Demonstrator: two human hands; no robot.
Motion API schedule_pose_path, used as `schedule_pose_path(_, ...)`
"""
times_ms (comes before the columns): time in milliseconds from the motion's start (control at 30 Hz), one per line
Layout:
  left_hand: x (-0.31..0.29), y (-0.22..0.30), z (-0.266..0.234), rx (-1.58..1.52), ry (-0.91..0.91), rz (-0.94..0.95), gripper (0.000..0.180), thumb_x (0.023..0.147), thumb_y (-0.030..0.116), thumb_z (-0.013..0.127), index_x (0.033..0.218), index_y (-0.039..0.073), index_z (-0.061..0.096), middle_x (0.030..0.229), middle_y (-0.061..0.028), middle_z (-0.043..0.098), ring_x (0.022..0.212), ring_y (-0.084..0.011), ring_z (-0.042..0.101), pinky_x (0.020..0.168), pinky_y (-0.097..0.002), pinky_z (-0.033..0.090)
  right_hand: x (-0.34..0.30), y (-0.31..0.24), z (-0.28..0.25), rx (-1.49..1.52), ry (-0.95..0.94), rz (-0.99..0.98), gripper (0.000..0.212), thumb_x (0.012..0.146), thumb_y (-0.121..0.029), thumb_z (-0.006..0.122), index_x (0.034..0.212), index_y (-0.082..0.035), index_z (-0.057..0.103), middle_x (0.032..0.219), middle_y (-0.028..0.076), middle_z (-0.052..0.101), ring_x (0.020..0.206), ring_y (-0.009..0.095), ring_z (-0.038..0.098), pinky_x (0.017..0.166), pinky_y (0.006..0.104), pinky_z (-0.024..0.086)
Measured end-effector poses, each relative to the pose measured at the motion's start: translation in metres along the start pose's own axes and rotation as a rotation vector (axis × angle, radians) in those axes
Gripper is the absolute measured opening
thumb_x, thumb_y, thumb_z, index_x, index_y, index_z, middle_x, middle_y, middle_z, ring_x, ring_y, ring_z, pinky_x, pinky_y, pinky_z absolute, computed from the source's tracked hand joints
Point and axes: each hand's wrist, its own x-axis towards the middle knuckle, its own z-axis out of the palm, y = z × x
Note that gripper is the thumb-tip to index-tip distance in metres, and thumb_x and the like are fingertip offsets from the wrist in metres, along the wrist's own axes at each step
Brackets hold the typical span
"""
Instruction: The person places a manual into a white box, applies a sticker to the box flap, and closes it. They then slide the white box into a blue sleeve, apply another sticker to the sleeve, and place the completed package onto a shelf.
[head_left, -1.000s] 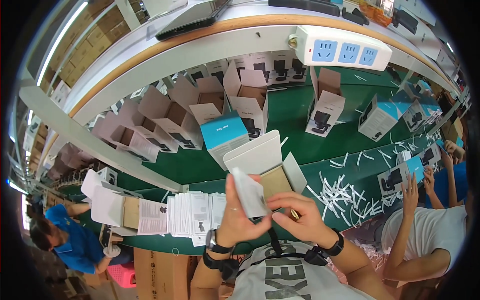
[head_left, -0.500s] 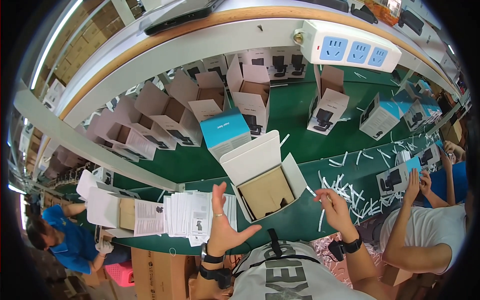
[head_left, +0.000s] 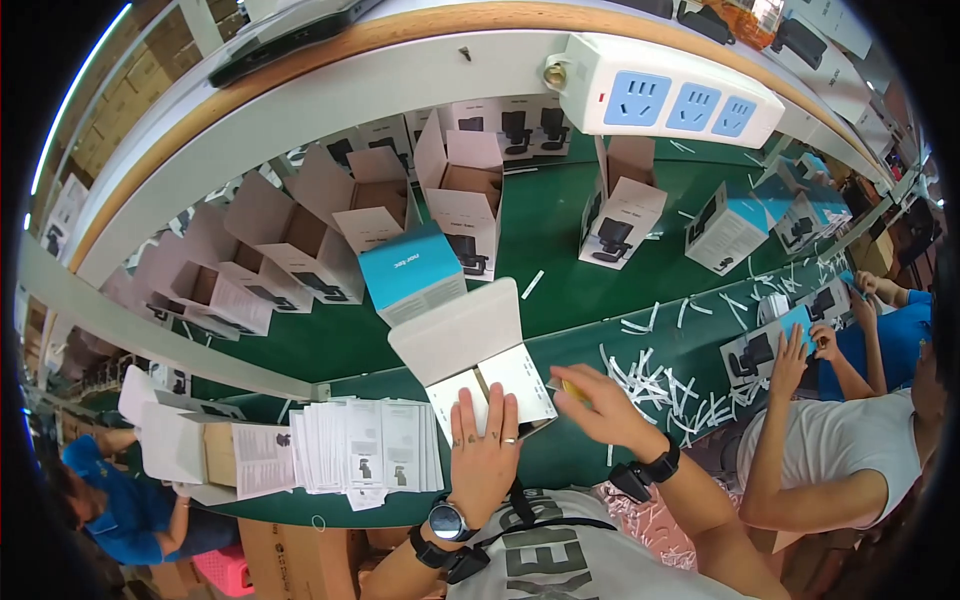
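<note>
In front of me on the green table stands a white carton [head_left: 455, 350], its long lid flap raised at the back. Its two side flaps are folded inward, almost meeting at a narrow gap. My left hand [head_left: 484, 435] lies flat on these flaps, fingers stretched out and slightly apart. By the carton's right edge, my right hand [head_left: 598, 405] has its fingers curled round a small yellow thing [head_left: 572, 389], mostly hidden by the fingers. Just behind the carton sits a box with a blue top [head_left: 412, 262].
Several open cartons [head_left: 300, 240] stand in a row at the back left. A stack of printed leaflets [head_left: 330, 448] lies left of me, white paper strips [head_left: 655, 385] to the right. A power strip [head_left: 680, 95] hangs on the shelf edge. Co-workers sit on both sides.
The carton's side flaps have been folded in over the brown cardboard insert. My left hand has come down onto them. My right hand has moved to the carton's right edge.
</note>
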Motion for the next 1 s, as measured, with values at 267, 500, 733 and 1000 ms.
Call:
schedule_pose_path(267,-0.006,-0.013,0.006,0.000,0.012,0.060,0.065,0.091,0.019,0.074,0.151,0.005,0.054,0.164,-0.0145,0.045,0.147,-0.0555,0.038,0.121,-0.0624,0.034,0.056,0.010,0.008,-0.269,0.247,-0.208,0.013,0.090,-0.008,0.077,0.101,-0.004,0.073,0.093,0.012,0.074,0.085,0.033,0.071,0.079,0.0408,0.056)
schedule_pose_path(500,-0.007,-0.018,0.001,-0.067,0.001,0.075,0.070,0.087,0.018,0.078,0.152,0.008,0.054,0.165,-0.0121,0.044,0.148,-0.0541,0.038,0.121,-0.0611,0.035,0.040,0.009,0.007,-0.170,0.198,-0.160,0.010,0.088,-0.009,0.078,0.094,-0.005,0.072,0.089,0.011,0.073,0.079,0.032,0.072,0.071,0.0406,0.056)
schedule_pose_path(733,-0.011,-0.030,-0.003,-0.137,-0.002,0.116,0.078,0.081,0.017,0.083,0.154,0.010,0.054,0.165,-0.0110,0.045,0.149,-0.0524,0.037,0.121,-0.0604,0.035,0.047,-0.004,0.002,-0.226,0.201,-0.286,0.011,0.088,-0.007,0.077,0.096,-0.007,0.069,0.086,0.009,0.072,0.074,0.032,0.070,0.066,0.0389,0.054)
schedule_pose_path(1000,-0.010,-0.024,-0.002,-0.112,0.016,0.087,0.076,0.082,0.017,0.083,0.153,0.010,0.055,0.164,-0.0106,0.045,0.150,-0.0520,0.037,0.121,-0.0599,0.035,0.032,0.006,-0.005,-0.216,-0.218,-0.362,0.018,0.087,-0.019,0.079,0.092,-0.007,0.066,0.086,0.008,0.072,0.076,0.032,0.070,0.070,0.0415,0.055)
